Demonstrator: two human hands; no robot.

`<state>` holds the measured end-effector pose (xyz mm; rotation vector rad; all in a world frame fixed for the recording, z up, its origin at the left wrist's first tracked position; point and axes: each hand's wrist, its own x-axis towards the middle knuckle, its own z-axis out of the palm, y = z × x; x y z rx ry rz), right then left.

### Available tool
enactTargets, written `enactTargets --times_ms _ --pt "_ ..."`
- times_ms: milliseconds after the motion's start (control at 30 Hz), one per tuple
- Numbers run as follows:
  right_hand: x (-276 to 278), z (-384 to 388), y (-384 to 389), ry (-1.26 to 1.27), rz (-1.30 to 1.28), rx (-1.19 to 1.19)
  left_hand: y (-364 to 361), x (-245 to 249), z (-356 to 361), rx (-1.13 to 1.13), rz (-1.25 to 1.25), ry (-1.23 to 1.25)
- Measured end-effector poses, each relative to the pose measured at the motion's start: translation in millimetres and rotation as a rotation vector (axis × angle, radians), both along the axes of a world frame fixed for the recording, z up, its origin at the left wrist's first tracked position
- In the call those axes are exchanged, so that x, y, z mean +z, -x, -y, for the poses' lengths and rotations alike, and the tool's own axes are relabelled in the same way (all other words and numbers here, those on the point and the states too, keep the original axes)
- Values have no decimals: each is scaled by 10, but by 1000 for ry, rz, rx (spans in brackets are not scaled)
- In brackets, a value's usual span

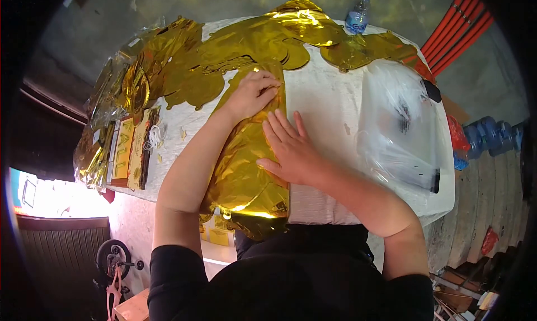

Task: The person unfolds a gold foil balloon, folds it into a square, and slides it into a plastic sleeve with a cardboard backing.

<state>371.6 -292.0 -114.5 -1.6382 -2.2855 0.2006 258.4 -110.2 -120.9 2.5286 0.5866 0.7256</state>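
Note:
A flat gold foil balloon [246,178] lies lengthwise on the white-covered table in front of me, its lower end hanging over the near edge. My left hand [254,94] rests on its upper part, fingers curled and closed on the foil. Just below and to the right, my right hand [292,152] lies flat across the foil's right edge with fingers spread. Beyond both hands, more flat gold foil balloons [246,41] overlap along the far side of the table.
On the right is a stack of clear plastic bags [394,125]. A water bottle [358,13] stands at the far edge. Printed cards [124,150], white string [155,136] and wrapped foil packets [92,158] sit left. Large blue bottles [492,135] are on the floor at right.

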Motion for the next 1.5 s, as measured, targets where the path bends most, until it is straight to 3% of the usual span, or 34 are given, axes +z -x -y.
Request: enactTargets --times_ms 733,900,1100,1267,1367,1500 --pt "-10 -23 21 -44 -9 73 -45 86 -26 -13 -68 -55" --pt "-10 -22 20 -46 17 75 -153 63 17 122 -106 -126" --pt "-7 -31 18 -68 0 84 -111 173 -31 125 -133 -75" --pt "9 -44 16 -54 11 92 325 420 10 194 -167 -52" --pt "9 -36 13 -75 -3 95 751 613 248 334 -235 -81" --pt "9 -45 5 -100 -29 99 1256 796 771 478 -209 53"
